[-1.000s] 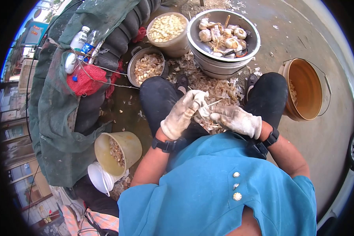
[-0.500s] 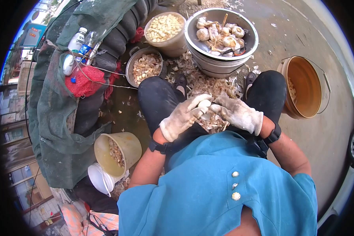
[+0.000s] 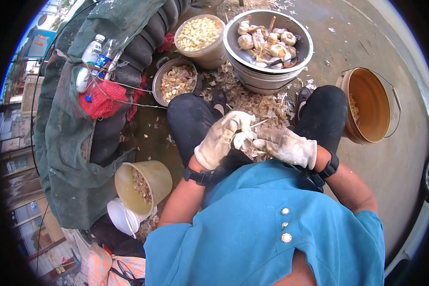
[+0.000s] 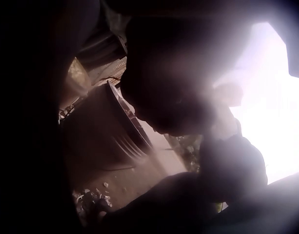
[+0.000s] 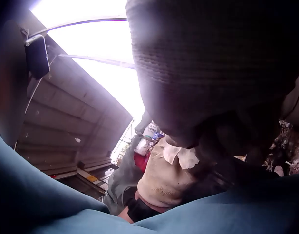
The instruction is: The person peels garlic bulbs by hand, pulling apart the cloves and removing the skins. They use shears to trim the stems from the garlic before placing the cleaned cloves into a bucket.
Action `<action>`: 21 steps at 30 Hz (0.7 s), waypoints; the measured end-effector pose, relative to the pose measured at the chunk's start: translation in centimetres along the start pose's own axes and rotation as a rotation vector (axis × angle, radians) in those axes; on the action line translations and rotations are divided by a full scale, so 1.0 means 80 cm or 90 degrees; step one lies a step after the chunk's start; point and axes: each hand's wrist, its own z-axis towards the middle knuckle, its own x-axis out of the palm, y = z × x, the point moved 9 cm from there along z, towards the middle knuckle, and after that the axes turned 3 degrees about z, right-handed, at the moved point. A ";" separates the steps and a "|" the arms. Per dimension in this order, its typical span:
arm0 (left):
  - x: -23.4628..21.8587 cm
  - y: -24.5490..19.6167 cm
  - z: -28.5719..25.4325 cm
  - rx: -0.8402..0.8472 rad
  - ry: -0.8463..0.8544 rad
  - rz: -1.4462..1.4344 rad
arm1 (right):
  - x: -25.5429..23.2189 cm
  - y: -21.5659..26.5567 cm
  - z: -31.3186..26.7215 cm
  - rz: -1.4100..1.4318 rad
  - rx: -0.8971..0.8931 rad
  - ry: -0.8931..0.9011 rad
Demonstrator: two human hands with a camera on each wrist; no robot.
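Note:
Both hands wear whitish work gloves and meet over the lap in the head view. The left hand (image 3: 219, 142) grips a white, partly peeled garlic bulb (image 3: 243, 139), with a thin pale stalk sticking out past its fingers. From the other side the right hand (image 3: 288, 147) pinches at the garlic with its fingertips. In the right wrist view, loose white garlic skin (image 5: 181, 156) shows in front of the left glove (image 5: 161, 183). The left wrist view is mostly dark, its hand a silhouette.
A steel basin (image 3: 233, 45) of garlic bulbs stands ahead on a bucket. Left of it are a tub (image 3: 214, 56) of peeled cloves and a pot (image 3: 157, 86) of cloves and skins. An orange-brown bucket (image 3: 379, 112) stands right, a cream bucket (image 3: 163, 178) left. Skins (image 3: 267, 107) litter the ground.
The hands tilted up around a smooth white clove half a second ago, then lowered again. Now a ragged white garlic piece and its stalk show between them. The containers stay put.

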 end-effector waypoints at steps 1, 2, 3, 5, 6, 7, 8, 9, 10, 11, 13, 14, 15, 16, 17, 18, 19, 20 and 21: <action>0.000 -0.003 0.000 0.008 -0.019 0.021 | 0.001 -0.007 -0.003 0.020 0.024 -0.022; -0.002 -0.006 0.000 0.017 -0.038 0.043 | 0.000 -0.008 -0.007 0.020 0.023 -0.022; -0.001 0.002 0.000 0.017 -0.039 0.043 | 0.002 -0.007 -0.005 0.085 0.112 0.035; -0.003 0.033 -0.002 -0.029 -0.059 -0.087 | 0.013 -0.014 -0.004 0.166 0.214 0.111; -0.001 0.024 0.000 -0.029 -0.059 -0.087 | 0.013 -0.018 -0.005 0.166 0.214 0.110; 0.001 0.007 0.002 -0.032 -0.065 -0.079 | 0.011 -0.028 -0.007 0.150 0.221 0.094; 0.000 -0.001 0.002 -0.036 -0.072 -0.071 | 0.009 -0.034 -0.006 0.136 0.228 0.079; 0.000 -0.001 0.001 -0.037 -0.073 -0.071 | 0.004 -0.036 -0.003 0.183 0.297 0.097; 0.002 0.005 0.000 -0.070 -0.069 -0.127 | -0.008 -0.039 -0.003 0.241 0.285 0.020; 0.005 0.011 0.000 -0.101 -0.065 -0.184 | -0.020 -0.046 -0.004 0.206 0.334 -0.022; 0.008 0.030 0.000 -0.101 -0.035 -0.258 | -0.040 -0.060 -0.005 0.178 0.398 -0.117; 0.013 0.040 0.000 -0.101 -0.005 -0.333 | -0.040 -0.059 -0.004 0.178 0.398 -0.118; 0.013 0.042 0.002 -0.102 -0.003 -0.333 | -0.047 -0.052 0.000 0.175 0.403 -0.160; 0.017 0.035 0.007 -0.061 0.036 -0.248 | -0.054 -0.048 -0.001 0.171 0.408 -0.201; 0.023 0.029 0.010 -0.019 0.074 -0.164 | -0.051 -0.064 0.001 0.132 0.387 -0.219; 0.025 0.030 0.011 -0.018 0.076 -0.165 | -0.052 -0.060 0.002 0.132 0.388 -0.221; 0.026 0.020 0.011 0.052 0.083 -0.021 | -0.048 -0.050 0.010 0.161 0.365 -0.206; 0.028 0.011 0.008 0.121 0.088 0.124 | -0.044 -0.043 0.014 0.190 0.343 -0.189; 0.033 0.005 0.007 0.147 0.136 0.298 | -0.038 -0.040 0.021 0.206 0.299 -0.199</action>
